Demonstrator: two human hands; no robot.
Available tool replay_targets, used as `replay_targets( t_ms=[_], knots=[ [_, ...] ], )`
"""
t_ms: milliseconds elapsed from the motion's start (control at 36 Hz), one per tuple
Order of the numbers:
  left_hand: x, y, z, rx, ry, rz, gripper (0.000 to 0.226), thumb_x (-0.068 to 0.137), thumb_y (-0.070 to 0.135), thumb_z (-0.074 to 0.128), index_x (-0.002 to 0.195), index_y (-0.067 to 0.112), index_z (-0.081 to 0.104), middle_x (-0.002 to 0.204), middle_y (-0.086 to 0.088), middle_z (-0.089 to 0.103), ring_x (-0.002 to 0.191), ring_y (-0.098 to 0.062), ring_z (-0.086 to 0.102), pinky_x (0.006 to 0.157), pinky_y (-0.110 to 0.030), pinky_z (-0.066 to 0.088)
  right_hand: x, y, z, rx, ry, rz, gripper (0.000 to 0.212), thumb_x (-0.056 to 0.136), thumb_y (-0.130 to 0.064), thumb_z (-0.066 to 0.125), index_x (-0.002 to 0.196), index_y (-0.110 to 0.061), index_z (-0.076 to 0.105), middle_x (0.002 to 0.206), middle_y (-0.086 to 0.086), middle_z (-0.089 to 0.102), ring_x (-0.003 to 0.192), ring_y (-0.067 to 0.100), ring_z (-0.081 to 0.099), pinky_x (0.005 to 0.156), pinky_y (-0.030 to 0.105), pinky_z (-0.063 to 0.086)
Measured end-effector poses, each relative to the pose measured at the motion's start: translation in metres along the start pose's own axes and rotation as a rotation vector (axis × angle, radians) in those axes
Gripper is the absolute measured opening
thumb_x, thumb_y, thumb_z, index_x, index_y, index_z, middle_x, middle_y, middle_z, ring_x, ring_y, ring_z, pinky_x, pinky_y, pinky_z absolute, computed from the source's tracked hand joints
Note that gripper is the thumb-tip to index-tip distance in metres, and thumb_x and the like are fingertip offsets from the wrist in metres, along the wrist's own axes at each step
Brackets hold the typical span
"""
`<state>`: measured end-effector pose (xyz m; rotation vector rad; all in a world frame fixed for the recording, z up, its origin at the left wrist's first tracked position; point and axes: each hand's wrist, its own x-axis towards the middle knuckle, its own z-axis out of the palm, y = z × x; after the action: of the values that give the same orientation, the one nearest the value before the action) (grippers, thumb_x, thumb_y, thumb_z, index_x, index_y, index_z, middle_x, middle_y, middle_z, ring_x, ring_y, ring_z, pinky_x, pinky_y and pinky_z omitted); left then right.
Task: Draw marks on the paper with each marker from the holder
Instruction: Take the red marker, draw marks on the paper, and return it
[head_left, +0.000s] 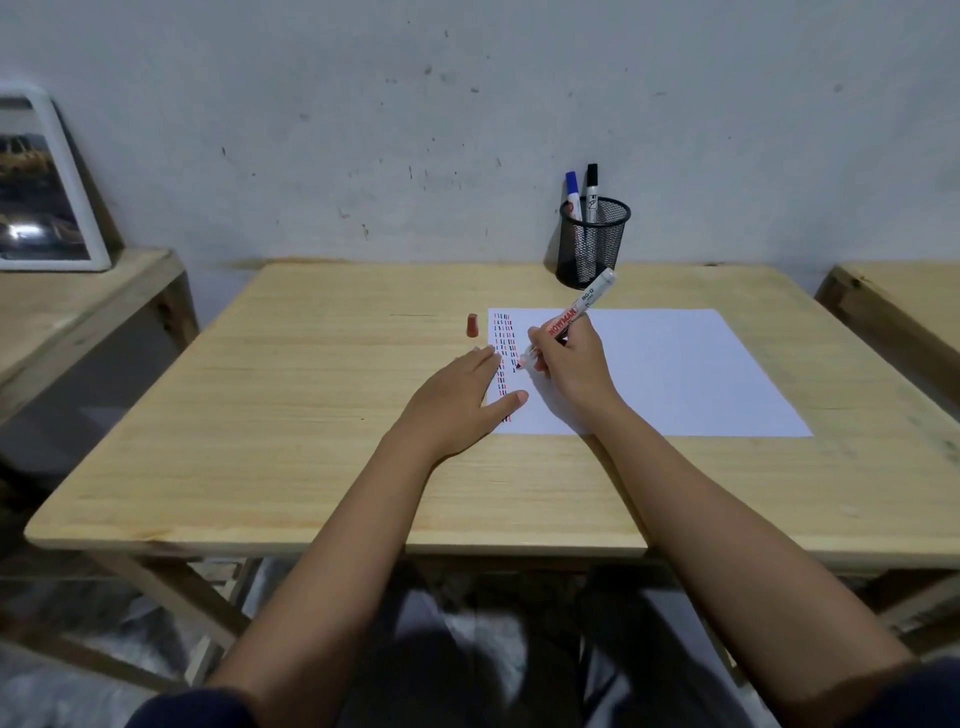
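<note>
My red marker (569, 323), its white barrel banded with red lettering, meets the white paper (675, 369), already striped down its left edge with columns of short red and black dashes (503, 343). Its red cap (472, 326) stands on the pale, grained wooden table (311, 389). A blue-capped marker (572, 193) and a black-capped marker (591, 188) sit in the black mesh holder (592, 244).

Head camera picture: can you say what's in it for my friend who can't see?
A right hand draws red dashes on white paper with a red marker; the left hand steadies the sheet.
</note>
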<state>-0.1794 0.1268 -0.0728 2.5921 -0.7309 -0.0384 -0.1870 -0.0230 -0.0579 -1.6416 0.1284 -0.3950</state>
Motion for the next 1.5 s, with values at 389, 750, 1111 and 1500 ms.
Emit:
replay_targets(
  t_ms=[389,750,1111,1500],
  knots=[
    [0.000,0.001,-0.001,0.000,0.002,0.004,0.070,0.092,0.054,0.040,0.148,0.016,0.025,0.159,0.005,0.019,0.146,-0.009,0.017,0.114,-0.029,0.021,-0.002,-0.004,-0.001,-0.084,-0.010,0.014,0.006,0.093,-0.007,0.049,0.092,-0.007,0.042,0.077,0.005,0.049,0.066,0.011,0.049,0.048,0.003,0.040],
    [0.009,-0.001,-0.005,-0.499,0.244,-0.044,0.053,0.089,0.040,0.057,0.134,0.014,0.045,0.141,-0.001,0.039,0.133,-0.015,0.039,0.101,-0.021,0.033,-0.009,-0.015,-0.007,0.262,0.091,0.104,0.005,0.093,-0.005,0.049,0.094,-0.007,0.045,0.064,0.004,0.048,0.040,-0.002,0.048,0.047,0.012,0.043],
    [0.071,-0.006,-0.012,-0.144,0.303,-0.122,0.027,0.093,0.014,0.049,0.113,0.003,0.063,0.107,-0.016,0.054,0.107,-0.031,0.049,0.082,-0.029,0.037,0.008,-0.014,-0.015,0.499,0.197,0.166,0.009,0.093,-0.013,0.055,0.093,-0.007,0.047,0.068,0.005,0.050,0.048,0.005,0.050,0.048,0.012,0.044],
    [0.063,0.048,-0.025,-1.572,0.357,-0.340,0.004,0.086,0.007,0.064,0.087,0.007,0.069,0.085,-0.006,0.073,0.083,-0.010,0.069,0.072,-0.014,0.055,0.016,-0.037,-0.030,0.639,0.183,0.055,0.014,0.095,-0.011,0.051,0.081,-0.008,0.050,0.069,0.006,0.055,0.046,0.005,0.054,0.050,0.013,0.046]
  ],
)
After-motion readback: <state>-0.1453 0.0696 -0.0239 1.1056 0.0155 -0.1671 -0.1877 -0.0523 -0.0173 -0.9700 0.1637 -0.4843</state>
